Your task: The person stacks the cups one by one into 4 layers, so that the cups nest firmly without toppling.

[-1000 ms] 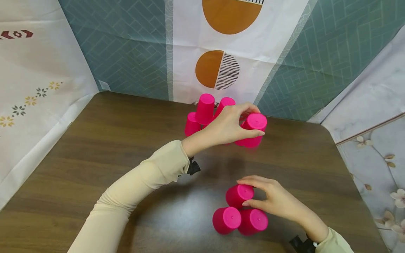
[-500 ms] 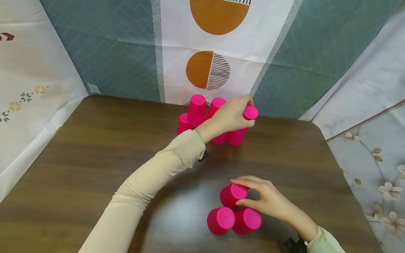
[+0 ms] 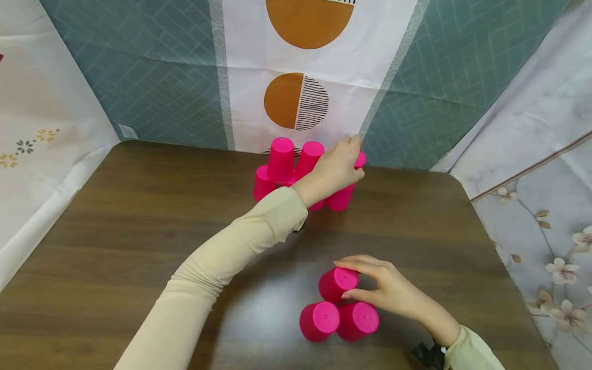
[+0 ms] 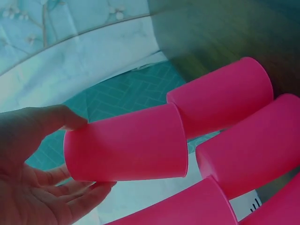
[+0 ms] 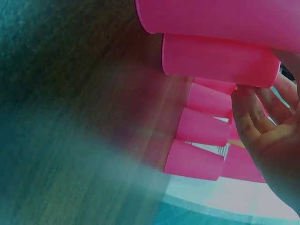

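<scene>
At the back of the table, pink cups stand upside down in two tiers. My left hand pinches an upside-down pink cup by its base end, thumb on one side and fingers on the other. That cup is at the right end of the upper tier, over the lower cups; whether it rests on them I cannot tell. Two upper cups stand left of it. Nearer me, my right hand holds the rear cup of a group of three between thumb and fingers. The other two, a left cup and right cup, stand upside down in front.
A brown wooden table lies under everything. Behind the stack hangs a patterned cloth, close to the cups. Pale cloths hang at the sides. My left forearm crosses over the table's middle.
My left hand has moved its cup back and slightly left, to the stack's right end. The right hand stays on the rear near cup. The whole view has shifted a little.
</scene>
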`<state>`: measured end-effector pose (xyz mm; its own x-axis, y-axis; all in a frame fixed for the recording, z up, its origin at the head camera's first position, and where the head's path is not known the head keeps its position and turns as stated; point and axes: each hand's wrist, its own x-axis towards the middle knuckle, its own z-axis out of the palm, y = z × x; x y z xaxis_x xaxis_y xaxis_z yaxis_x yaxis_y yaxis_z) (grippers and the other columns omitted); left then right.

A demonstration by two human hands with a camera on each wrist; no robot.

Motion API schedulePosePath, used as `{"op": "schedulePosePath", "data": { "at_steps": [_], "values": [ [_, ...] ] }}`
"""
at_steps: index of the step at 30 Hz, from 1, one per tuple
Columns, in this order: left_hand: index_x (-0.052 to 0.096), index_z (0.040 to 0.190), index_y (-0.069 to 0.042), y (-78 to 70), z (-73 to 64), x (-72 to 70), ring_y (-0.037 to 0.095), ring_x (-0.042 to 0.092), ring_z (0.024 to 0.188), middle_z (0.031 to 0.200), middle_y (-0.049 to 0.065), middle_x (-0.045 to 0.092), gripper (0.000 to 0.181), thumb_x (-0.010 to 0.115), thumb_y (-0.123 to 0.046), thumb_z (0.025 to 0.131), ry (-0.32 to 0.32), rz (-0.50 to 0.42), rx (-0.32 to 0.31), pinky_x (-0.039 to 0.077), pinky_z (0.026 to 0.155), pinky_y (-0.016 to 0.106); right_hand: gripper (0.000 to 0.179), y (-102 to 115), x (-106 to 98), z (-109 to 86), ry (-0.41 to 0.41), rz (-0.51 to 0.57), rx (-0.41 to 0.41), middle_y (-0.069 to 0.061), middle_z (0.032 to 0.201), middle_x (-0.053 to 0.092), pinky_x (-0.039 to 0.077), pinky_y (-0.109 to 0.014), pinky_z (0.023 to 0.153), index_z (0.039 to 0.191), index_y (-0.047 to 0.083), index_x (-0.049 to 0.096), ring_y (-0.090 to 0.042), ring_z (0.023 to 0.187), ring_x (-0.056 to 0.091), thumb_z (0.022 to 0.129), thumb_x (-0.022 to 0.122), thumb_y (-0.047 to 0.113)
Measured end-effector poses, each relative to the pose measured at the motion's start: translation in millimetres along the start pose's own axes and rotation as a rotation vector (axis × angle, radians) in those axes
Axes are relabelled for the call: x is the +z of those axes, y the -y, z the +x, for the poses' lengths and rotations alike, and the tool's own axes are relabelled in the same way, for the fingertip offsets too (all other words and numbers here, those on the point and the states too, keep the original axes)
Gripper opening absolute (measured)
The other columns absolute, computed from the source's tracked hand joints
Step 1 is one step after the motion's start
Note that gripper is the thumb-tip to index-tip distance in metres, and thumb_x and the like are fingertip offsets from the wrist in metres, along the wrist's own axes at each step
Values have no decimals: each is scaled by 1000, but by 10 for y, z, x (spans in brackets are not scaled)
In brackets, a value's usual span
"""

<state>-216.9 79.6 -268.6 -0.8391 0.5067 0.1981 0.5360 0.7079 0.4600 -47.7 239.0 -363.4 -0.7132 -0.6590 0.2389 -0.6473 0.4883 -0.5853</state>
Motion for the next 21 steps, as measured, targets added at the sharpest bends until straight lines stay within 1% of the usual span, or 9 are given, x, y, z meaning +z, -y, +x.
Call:
{"op": "schedulePosePath", "data": {
  "at_steps": [3,9,13,17,21],
  "values": [
    [45,112,-4,-12,-4,5,19,59,88,103,8,54,40,66,-20,82,-9,38,-10,51,73,26,54,-1,7,6,5,10,16,4,121,59,50,-29,88,127,19,57,-13,110,56,77,77,26],
    [45,110,-4,6,4,-5,18,59,90,102,7,53,34,63,-19,85,8,55,-52,51,72,27,55,-4,13,11,5,21,23,5,121,59,49,-28,89,127,19,57,-13,110,56,76,77,26],
    [47,107,-3,13,1,4,19,59,88,99,8,54,29,61,-17,85,-3,91,-51,51,71,27,54,-1,18,4,3,33,33,5,121,59,49,-28,89,127,19,58,-12,110,56,76,77,27],
    [48,105,-3,13,8,-1,20,59,89,99,8,54,28,60,-18,85,13,131,-52,52,69,27,54,3,23,-12,0,45,48,4,122,59,49,-27,89,126,17,58,-13,111,56,77,77,26],
    [50,104,-4,12,28,-44,19,59,90,99,8,55,28,62,-21,86,30,172,-53,52,69,26,55,6,29,-17,-3,50,62,5,122,58,49,-28,89,127,19,57,-13,112,56,77,77,27]
  ]
}}
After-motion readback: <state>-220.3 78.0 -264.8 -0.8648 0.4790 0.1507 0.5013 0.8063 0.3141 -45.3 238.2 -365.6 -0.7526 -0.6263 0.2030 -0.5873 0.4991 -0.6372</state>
